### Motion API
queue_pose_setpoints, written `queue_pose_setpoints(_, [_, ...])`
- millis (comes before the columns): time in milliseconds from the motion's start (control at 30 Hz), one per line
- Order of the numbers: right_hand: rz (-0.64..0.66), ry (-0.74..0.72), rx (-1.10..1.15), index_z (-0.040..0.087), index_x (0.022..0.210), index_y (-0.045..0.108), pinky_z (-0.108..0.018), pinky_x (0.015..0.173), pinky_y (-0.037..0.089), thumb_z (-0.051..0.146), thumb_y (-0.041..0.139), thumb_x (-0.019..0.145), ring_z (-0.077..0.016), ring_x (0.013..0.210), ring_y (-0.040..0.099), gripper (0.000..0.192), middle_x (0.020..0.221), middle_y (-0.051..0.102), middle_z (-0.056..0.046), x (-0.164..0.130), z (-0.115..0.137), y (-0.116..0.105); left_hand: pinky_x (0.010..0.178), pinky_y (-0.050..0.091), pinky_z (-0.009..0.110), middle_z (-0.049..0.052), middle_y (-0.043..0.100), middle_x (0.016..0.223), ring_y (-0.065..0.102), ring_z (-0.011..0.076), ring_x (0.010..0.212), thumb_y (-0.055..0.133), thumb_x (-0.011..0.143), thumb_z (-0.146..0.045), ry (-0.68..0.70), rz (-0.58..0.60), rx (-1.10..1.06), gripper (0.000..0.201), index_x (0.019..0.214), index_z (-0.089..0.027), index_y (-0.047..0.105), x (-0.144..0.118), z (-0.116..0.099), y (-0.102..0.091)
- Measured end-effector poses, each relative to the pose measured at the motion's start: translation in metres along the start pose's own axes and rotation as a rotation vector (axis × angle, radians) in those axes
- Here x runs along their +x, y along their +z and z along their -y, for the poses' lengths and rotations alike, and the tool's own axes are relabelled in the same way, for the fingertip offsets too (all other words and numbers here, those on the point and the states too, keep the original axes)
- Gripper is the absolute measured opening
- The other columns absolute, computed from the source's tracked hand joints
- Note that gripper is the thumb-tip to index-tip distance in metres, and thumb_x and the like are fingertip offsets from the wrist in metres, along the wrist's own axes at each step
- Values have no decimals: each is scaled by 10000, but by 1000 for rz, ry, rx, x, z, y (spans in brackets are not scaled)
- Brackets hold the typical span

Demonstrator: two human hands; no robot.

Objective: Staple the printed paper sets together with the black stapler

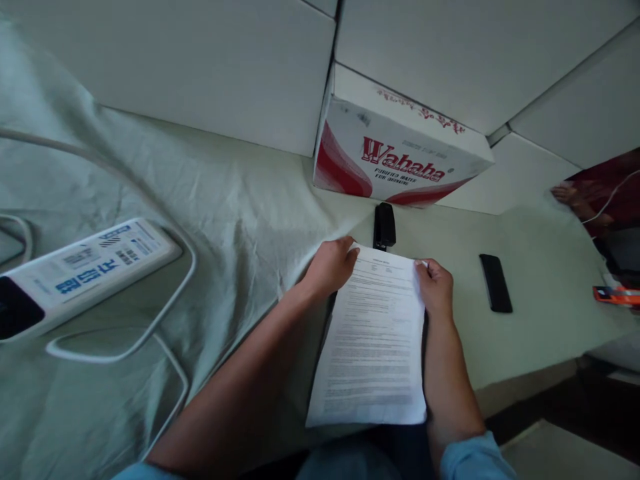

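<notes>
Printed sheets of paper [375, 340] lie in front of me, covered with lines of small text; I cannot tell how many sheets there are. My left hand [331, 267] pinches the top left corner between thumb and fingers. At the top right corner my right hand [435, 285] grips the paper the same way. Just beyond the paper's top edge a black stapler [385, 225] rests on the cloth, apart from both hands. Something dark shows along the paper's sides, perhaps its shadow.
A white and red Wahaba-labelled carton [395, 160] stands against the wall panels. To the right lies a black phone [496, 283]. On the left are a white power strip [90, 273] and its looping cable [187, 247]. Another person's hand [567, 194] shows at far right, near an orange object [617, 295].
</notes>
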State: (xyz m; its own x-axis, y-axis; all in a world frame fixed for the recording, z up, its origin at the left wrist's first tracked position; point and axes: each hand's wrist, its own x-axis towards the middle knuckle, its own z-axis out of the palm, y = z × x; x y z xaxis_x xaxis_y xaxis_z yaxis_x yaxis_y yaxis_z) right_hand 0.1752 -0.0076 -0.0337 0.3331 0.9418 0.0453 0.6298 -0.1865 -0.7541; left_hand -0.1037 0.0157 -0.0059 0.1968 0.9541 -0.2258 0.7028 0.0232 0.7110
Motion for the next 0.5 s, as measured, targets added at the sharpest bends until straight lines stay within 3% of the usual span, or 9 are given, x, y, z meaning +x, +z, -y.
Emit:
queue_pose_setpoints(100, [-70,-109,-101,205,957,780,-373,757,545,561,614,878,-217,778,660,401,880,775,-65,0,11,-4,814,448,322,166,815,1096,758,289,1050,511,1109,-232,-14,12,57,257,1086,-135,748,0,-2,-2])
queue_pose_setpoints(200, [-121,-245,-182,209,1003,782,-419,809,585,557,587,930,-256,896,705,406,1036,796,-115,8,31,-14,779,419,321,151,812,1058,746,275,996,530,1100,-237,-39,7,76,235,1042,-147,739,0,-3,-3])
queue_pose_setpoints(300, [9,-321,-188,221,1096,786,-438,856,606,617,554,990,-249,899,725,471,1095,803,-116,29,55,-14,752,399,318,126,800,987,723,254,921,539,1090,-240,-55,-18,68,234,975,-163,727,0,-2,-3])
queue_pose_setpoints(400, [139,-404,-231,232,1286,749,-476,955,607,701,506,1013,-282,1045,740,594,1302,769,-148,61,75,6,751,393,316,115,788,953,706,242,888,542,1083,-231,-42,-35,62,228,944,-168,712,0,-2,-2])
queue_pose_setpoints(500, [258,-413,-309,196,1328,729,-542,1176,498,633,449,1064,-337,1324,673,582,1374,749,-176,88,88,39,756,388,317,124,790,961,706,240,891,536,1086,-222,-35,-35,65,226,942,-165,700,1,-2,-2])
